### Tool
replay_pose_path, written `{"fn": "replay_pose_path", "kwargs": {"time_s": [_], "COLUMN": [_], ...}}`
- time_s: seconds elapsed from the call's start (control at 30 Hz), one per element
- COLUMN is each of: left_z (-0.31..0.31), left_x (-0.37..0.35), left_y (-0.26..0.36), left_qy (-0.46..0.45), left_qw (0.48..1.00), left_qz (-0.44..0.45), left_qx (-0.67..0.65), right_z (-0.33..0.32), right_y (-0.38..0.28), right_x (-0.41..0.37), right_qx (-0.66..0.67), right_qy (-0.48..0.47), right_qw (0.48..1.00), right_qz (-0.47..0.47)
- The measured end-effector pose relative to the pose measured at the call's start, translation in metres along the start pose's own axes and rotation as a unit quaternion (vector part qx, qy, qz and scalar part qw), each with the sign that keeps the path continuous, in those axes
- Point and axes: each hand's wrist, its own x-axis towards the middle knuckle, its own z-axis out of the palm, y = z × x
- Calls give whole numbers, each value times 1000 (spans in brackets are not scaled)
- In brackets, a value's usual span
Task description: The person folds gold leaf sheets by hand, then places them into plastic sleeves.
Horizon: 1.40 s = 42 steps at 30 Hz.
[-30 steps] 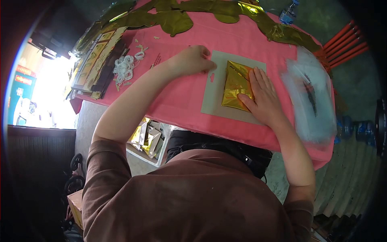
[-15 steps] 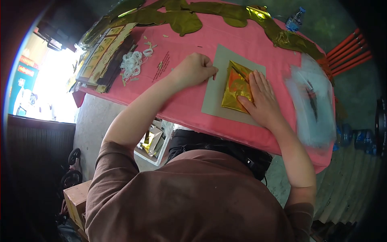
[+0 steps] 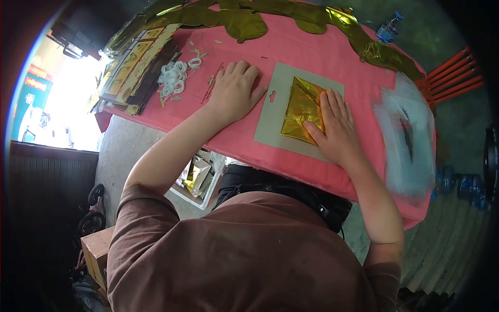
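Observation:
A grey card [image 3: 267, 122] with a hang hole near its left edge lies on the pink-covered table. On the card rests a flat, folded gold foil piece [image 3: 296, 119], probably a foil balloon, with a dark strip across its upper part. My right hand [image 3: 337, 125] lies flat over the right side of the foil, fingers stretched. To the left of the card, my left hand [image 3: 236, 92] rests on the pink cloth with its fingers spread and nothing in them. Beyond it sits a heap of white ribbon coils [image 3: 172, 78].
Printed cards [image 3: 138, 65] are stacked at the left. Unfolded gold foil [image 3: 247, 26] runs along the far edge. Clear plastic bags [image 3: 408, 135] lie at the right, and a water bottle [image 3: 390, 28] stands beyond the table. Below the front edge is a white box [image 3: 200, 182].
My left hand has left the card's hang hole, moved left and opened onto the cloth. The card has shifted slightly left and down; my right hand stays flat on the foil.

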Motion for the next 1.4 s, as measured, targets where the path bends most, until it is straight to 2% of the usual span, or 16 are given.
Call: {"fn": "replay_pose_path", "kwargs": {"time_s": [0.23,0.43,0.6,0.7,0.93,1.0,1.2,1.4], "left_z": [6,14,14,10,-6,-5,1,-5], "left_x": [8,4,8,10,11,13,16,14], "left_y": [-10,-11,-11,-10,-1,-3,3,16], "left_qy": [-27,25,-4,-41,-65,-74,1,-28], "left_qw": [994,988,977,980,987,981,982,981], "left_qz": [2,19,-12,-11,0,-31,-34,-37], "left_qx": [-103,-150,-213,-197,-150,-179,-185,-186], "right_z": [2,2,2,1,-1,-2,-1,-2], "right_y": [1,1,0,-1,-2,-2,-2,-3], "right_x": [0,1,1,1,2,2,1,2], "right_qx": [10,14,16,2,3,0,6,5], "right_qy": [13,13,15,9,3,4,8,7], "right_qw": [1000,1000,1000,1000,1000,1000,1000,1000], "right_qz": [-5,-6,-3,3,4,0,1,-1]}}
